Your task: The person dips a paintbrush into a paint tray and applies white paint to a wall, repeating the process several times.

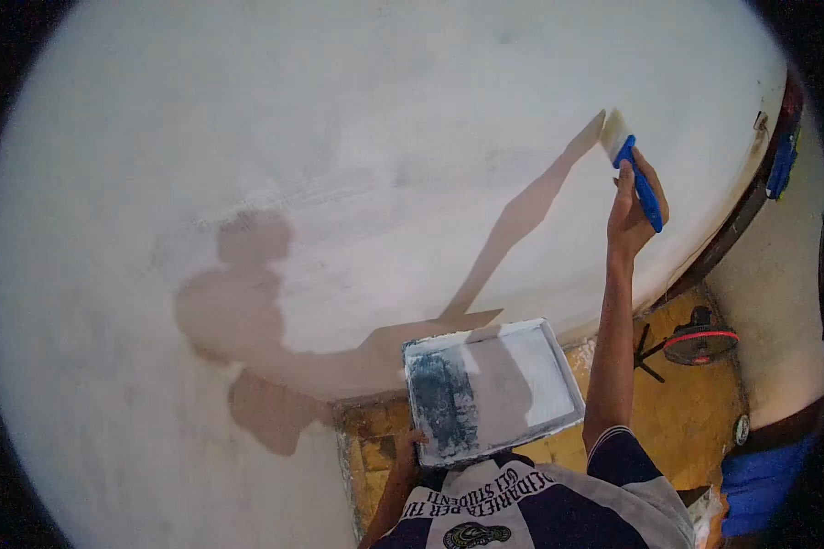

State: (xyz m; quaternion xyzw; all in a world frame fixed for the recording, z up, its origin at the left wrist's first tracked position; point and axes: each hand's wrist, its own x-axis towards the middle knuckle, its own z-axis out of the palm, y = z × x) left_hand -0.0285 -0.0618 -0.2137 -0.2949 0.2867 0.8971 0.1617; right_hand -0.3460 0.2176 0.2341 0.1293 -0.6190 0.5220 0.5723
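My right hand (638,203) is stretched out to the upper right, its fingers wrapped round the blue handle of a paintbrush (624,151). The pale bristles are at the white wall (412,119), close to the tip of their own shadow. Low in front of my chest, my left hand (410,448) grips a paint tray (563,340) by its left edge. White paint covers the tray's right part, and dark streaked patches show on its left. Most of the left hand's fingers are hidden beneath the tray.
Grey smudges mark the wall (311,192) at mid-height. A fan with a red rim (700,346) stands on the yellow-brown floor (677,412) to the right. Dark trim (728,242) edges the wall's right side. Blue material (764,485) lies at the lower right.
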